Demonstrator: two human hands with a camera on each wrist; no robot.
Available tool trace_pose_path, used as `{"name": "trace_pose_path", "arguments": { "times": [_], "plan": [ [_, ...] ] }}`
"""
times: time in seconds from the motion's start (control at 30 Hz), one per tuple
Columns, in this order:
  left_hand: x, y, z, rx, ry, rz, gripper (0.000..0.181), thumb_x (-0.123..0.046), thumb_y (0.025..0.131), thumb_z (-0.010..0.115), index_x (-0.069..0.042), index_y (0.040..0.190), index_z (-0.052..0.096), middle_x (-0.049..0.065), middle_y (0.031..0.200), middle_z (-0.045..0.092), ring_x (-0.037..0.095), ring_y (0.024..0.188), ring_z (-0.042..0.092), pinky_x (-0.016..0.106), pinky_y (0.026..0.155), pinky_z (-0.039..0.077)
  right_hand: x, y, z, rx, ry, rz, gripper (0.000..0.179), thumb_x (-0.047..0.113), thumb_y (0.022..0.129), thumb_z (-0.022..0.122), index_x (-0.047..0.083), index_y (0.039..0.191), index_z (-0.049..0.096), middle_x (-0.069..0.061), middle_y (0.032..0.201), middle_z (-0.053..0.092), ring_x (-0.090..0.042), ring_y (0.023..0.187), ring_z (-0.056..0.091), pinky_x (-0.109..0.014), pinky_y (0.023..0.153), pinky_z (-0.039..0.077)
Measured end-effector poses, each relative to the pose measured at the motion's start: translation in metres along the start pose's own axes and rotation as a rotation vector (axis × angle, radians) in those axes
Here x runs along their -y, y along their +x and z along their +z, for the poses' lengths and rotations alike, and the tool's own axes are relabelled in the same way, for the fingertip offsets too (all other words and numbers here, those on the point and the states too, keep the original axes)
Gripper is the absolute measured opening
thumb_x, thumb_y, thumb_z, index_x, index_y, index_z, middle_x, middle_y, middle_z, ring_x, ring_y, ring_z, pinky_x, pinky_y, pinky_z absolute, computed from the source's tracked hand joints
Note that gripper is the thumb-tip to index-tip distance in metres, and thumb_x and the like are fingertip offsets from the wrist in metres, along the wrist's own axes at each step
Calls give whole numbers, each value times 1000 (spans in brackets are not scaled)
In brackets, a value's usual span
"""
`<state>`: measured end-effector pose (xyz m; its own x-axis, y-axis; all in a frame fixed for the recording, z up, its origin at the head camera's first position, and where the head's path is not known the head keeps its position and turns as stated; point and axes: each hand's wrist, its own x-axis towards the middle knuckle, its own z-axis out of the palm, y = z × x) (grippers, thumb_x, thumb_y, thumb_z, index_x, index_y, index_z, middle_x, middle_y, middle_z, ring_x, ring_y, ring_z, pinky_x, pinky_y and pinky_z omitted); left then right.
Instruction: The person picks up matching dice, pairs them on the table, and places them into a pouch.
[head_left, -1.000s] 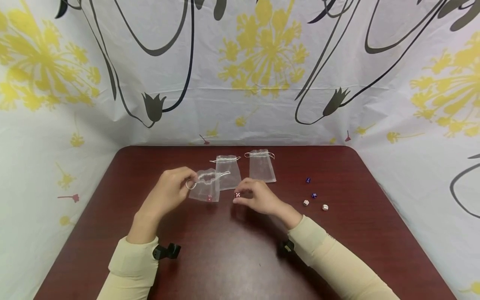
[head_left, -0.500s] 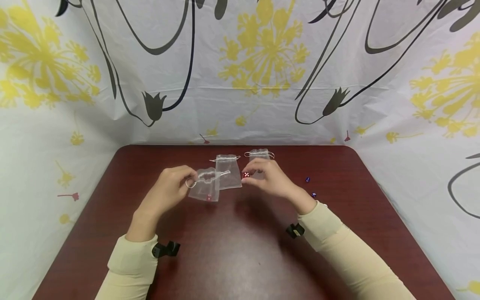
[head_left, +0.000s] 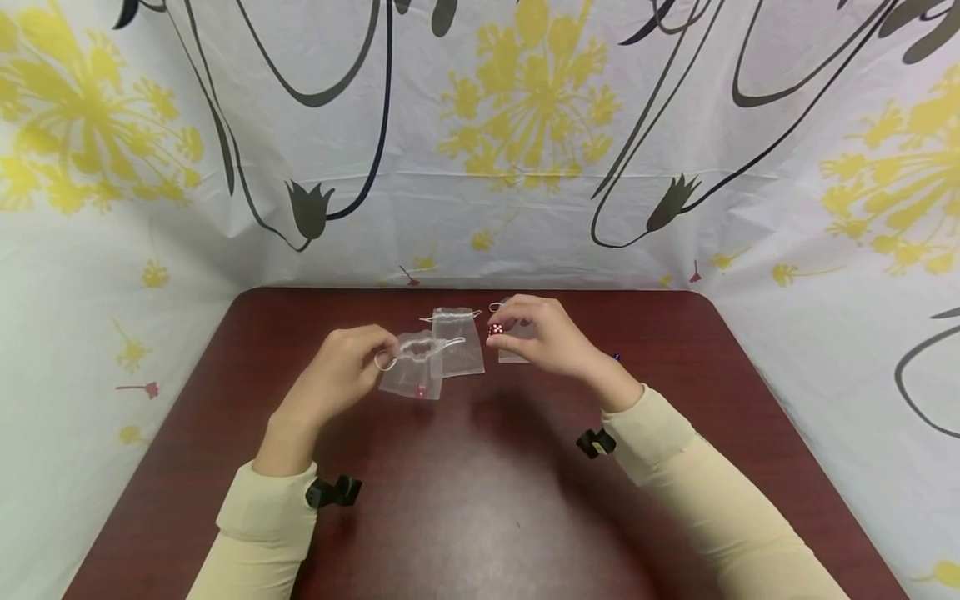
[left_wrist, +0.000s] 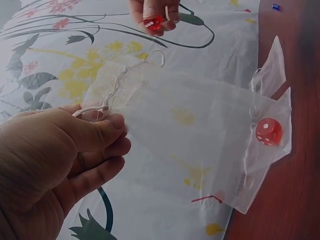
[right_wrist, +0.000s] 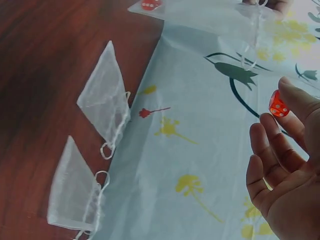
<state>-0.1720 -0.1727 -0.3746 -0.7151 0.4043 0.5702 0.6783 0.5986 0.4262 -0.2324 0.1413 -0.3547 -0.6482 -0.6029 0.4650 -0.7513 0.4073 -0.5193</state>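
Note:
My left hand (head_left: 337,372) pinches the gathered top of a sheer white drawstring bag (left_wrist: 185,135). At the bottom of this bag sits a red die (left_wrist: 269,132), seen through the mesh. My right hand (head_left: 542,335) pinches a second red die (right_wrist: 279,104) between thumb and fingertips, raised and to the right of the held bag. Behind the held bag, a second drawstring bag (head_left: 459,343) lies on the table, partly overlapped by it in the head view. A third drawstring bag (head_left: 514,353) is mostly hidden behind my right hand there.
The dark red table (head_left: 457,500) reaches back to a white cloth (head_left: 420,233) printed with flowers. A blue die (head_left: 617,357) shows just beyond my right wrist. My right forearm covers the area where other dice lay in the earlier frames.
My right hand has risen and moved away from me and slightly right, carrying the red die. The left hand and its bag have stayed nearly in place.

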Motion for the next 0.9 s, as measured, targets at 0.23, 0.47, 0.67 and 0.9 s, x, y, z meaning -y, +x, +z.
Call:
{"name": "trace_pose_path", "arguments": {
  "times": [0.23,0.47,0.67,0.9],
  "plan": [
    [-3,6,7,-8,-14,36,26,19,78,68,-5,84,71,1,81,69,15,73,63,35,66,55,10,8,1,-3,26,-40,18,13,83,85,9,99,77,4,97,71,-15,87,66,-30,74,52],
    [-9,14,14,-12,-36,53,26,19,79,68,-7,84,70,0,80,69,14,71,62,34,65,54,21,17,6,12,25,-75,16,17,86,83,11,99,77,6,100,70,-9,83,62,-29,72,51],
    [-14,19,19,-7,-49,65,25,18,79,67,-6,83,70,0,79,67,14,71,61,32,64,53,31,25,16,30,28,-76,19,18,85,84,8,99,78,1,102,70,-14,91,65,-29,78,51],
    [-17,21,24,-9,-58,75,22,16,80,70,-5,86,71,1,80,68,14,71,61,31,64,53,32,26,24,26,27,-91,17,19,85,84,8,98,78,2,100,70,-12,84,62,-26,70,49]
  ]
}}
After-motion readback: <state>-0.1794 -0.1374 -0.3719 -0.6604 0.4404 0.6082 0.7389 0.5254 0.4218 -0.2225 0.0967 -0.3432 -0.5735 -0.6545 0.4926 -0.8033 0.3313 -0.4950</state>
